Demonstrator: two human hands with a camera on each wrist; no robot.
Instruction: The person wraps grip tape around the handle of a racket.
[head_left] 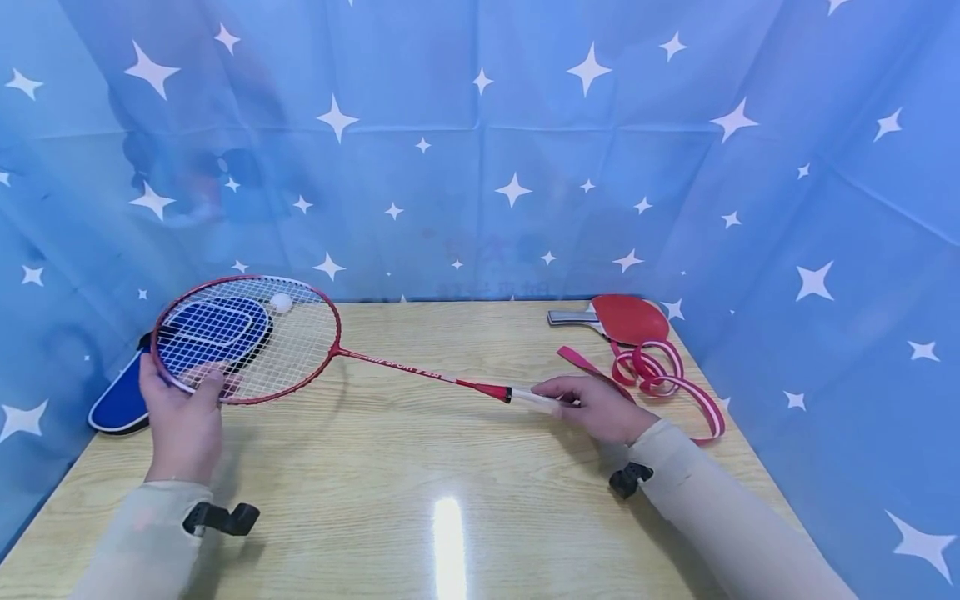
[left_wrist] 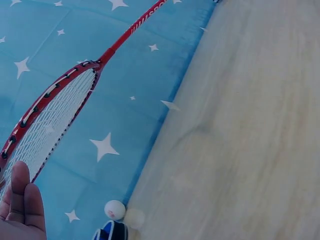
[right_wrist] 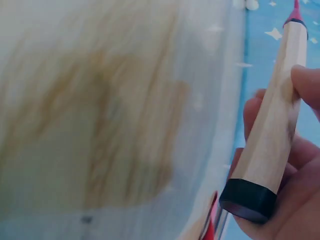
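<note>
Both hands hold a red badminton racket (head_left: 401, 367) above the table, lying across the head view. At the left, my left hand (head_left: 183, 421) grips the rim of its head, thumb over the strings and fingers behind. On the other end, my right hand (head_left: 603, 408) holds the pale handle between thumb and fingers. The right wrist view shows the wooden handle (right_wrist: 275, 110) with its black end cap lying across the fingers. In the left wrist view the racket's frame (left_wrist: 45, 97) rises past the left fingers (left_wrist: 20, 195).
Behind the strings are a blue case (head_left: 123, 400) and a white ball (head_left: 281, 302). A red table tennis paddle (head_left: 630, 319) lies at the back right of the wooden table (head_left: 360, 508), beside a looped red-and-white strap (head_left: 708, 404). A blue star-patterned curtain (head_left: 450, 100) surrounds the table.
</note>
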